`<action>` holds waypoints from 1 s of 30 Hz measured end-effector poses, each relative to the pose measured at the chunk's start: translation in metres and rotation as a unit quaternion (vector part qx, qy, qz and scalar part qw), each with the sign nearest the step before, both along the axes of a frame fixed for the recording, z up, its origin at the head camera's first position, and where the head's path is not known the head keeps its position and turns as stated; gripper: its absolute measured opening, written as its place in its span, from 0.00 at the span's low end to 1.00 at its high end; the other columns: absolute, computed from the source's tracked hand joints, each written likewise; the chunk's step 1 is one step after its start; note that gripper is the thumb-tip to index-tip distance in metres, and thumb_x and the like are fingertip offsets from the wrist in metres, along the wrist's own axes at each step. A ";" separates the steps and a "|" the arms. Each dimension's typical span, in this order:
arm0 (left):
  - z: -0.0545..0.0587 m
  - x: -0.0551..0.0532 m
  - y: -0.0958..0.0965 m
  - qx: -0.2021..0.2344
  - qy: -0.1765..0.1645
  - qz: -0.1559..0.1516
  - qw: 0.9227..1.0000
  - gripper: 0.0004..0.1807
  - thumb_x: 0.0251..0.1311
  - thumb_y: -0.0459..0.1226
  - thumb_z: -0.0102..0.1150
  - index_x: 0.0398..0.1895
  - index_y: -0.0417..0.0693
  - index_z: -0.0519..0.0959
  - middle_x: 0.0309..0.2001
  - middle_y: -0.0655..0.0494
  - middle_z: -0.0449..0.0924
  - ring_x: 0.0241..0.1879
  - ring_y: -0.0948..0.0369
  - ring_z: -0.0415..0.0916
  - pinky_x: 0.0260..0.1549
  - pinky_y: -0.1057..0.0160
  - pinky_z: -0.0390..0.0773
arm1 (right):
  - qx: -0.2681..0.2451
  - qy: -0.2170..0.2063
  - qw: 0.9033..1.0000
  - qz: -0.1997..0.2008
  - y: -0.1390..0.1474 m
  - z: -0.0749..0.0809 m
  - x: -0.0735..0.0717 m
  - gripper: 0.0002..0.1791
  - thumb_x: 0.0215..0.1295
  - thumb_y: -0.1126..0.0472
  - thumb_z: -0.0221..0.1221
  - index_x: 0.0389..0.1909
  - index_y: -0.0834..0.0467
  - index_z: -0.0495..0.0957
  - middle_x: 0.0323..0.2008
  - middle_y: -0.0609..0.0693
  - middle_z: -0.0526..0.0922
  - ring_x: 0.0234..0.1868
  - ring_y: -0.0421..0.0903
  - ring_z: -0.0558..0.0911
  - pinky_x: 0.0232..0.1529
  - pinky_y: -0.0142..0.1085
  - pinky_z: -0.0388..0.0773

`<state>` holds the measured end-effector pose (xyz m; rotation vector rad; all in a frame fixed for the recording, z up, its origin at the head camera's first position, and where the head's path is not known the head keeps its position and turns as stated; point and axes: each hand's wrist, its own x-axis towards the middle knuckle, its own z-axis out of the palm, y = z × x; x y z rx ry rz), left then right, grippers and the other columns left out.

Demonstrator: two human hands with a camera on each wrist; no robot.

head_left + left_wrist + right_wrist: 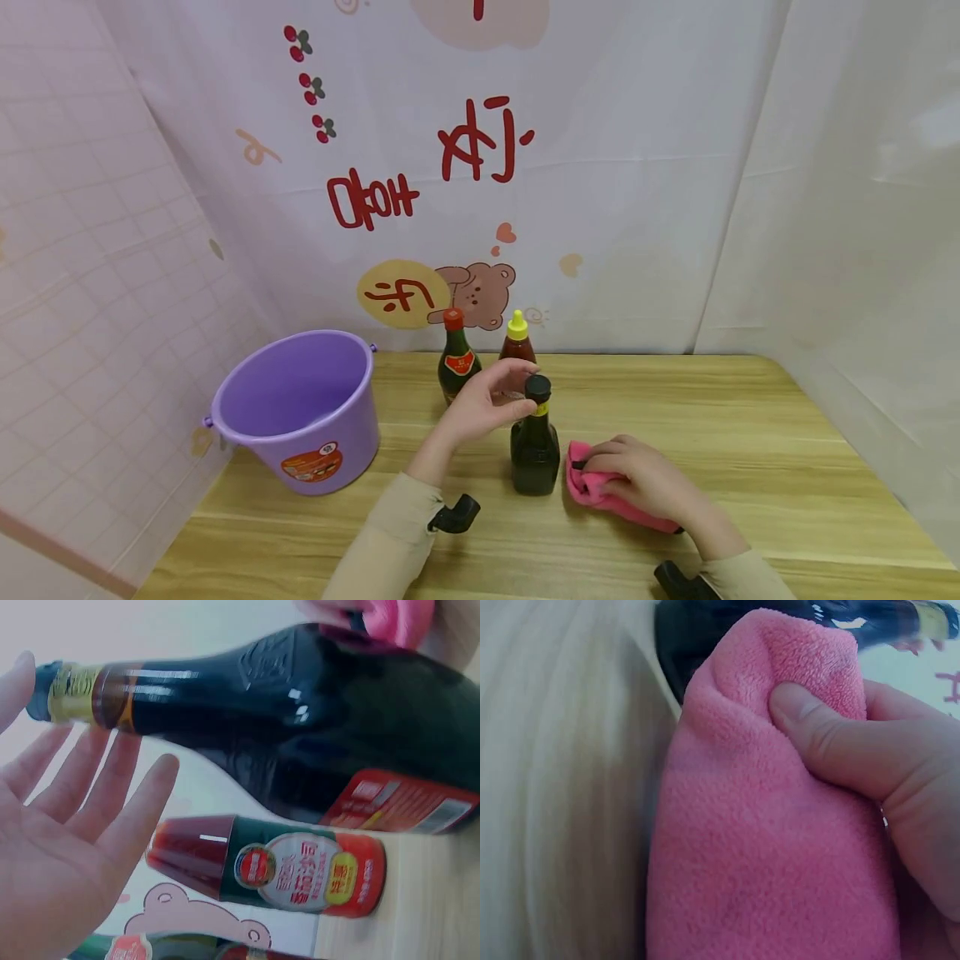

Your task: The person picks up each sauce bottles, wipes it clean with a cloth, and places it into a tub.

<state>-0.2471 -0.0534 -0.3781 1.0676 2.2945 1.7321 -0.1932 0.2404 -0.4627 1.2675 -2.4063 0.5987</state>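
Observation:
A dark sauce bottle point(535, 458) with a black cap and a yellow neck band stands upright on the wooden table. My left hand point(491, 402) is at its neck from the left, thumb near the cap, and the left wrist view shows the fingers spread loosely behind the neck. To the right of the bottle, my right hand point(641, 475) grips a folded pink cloth point(592, 490). In the right wrist view the thumb presses into the fluffy cloth point(765, 825), and the fingers are mostly hidden beneath or behind it.
Behind my left hand stand a green bottle point(459, 362) with a red cap and a red-brown sauce bottle point(517, 342) with a yellow nozzle top. A purple bucket point(363, 417) stands at the left. A printed white curtain point(637, 167) hangs behind the wooden table point(750, 450).

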 end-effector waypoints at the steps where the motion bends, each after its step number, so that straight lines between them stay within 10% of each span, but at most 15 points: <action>1: 0.001 -0.002 -0.001 -0.001 0.002 -0.012 1.000 0.25 0.63 0.38 0.66 0.62 0.47 0.74 0.50 0.53 0.81 0.50 0.58 0.78 0.50 0.58 0.79 | -0.006 0.002 1.000 0.001 0.003 0.001 0.001 0.17 0.54 0.61 0.72 0.43 0.43 0.83 0.46 0.40 0.83 0.45 0.44 0.79 0.45 0.39 0.77; 17: 0.002 -0.026 0.000 0.041 -0.012 -0.215 0.976 0.23 0.68 0.23 0.52 0.66 0.32 0.68 0.59 0.35 0.76 0.58 0.52 0.77 0.56 0.51 0.76 | -0.073 0.010 0.997 -0.010 0.025 0.019 0.013 0.19 0.56 0.65 0.70 0.48 0.45 0.83 0.51 0.47 0.84 0.49 0.48 0.80 0.56 0.24 0.66; 23: 0.001 -0.023 0.003 0.041 -0.010 -0.172 0.984 0.21 0.67 0.25 0.55 0.63 0.31 0.70 0.54 0.37 0.80 0.53 0.57 0.79 0.52 0.53 0.78 | -0.087 0.019 0.996 -0.010 0.025 0.021 0.012 0.14 0.61 0.58 0.67 0.48 0.46 0.84 0.51 0.48 0.84 0.49 0.49 0.80 0.58 0.24 0.65; 30: -0.001 -0.017 0.008 0.031 -0.011 -0.045 0.998 0.19 0.62 0.30 0.65 0.57 0.42 0.78 0.47 0.47 0.83 0.47 0.58 0.80 0.48 0.55 0.79 | -0.102 0.024 0.994 -0.006 0.023 0.026 0.008 0.17 0.70 0.45 0.54 0.47 0.48 0.84 0.50 0.48 0.84 0.51 0.48 0.79 0.58 0.26 0.66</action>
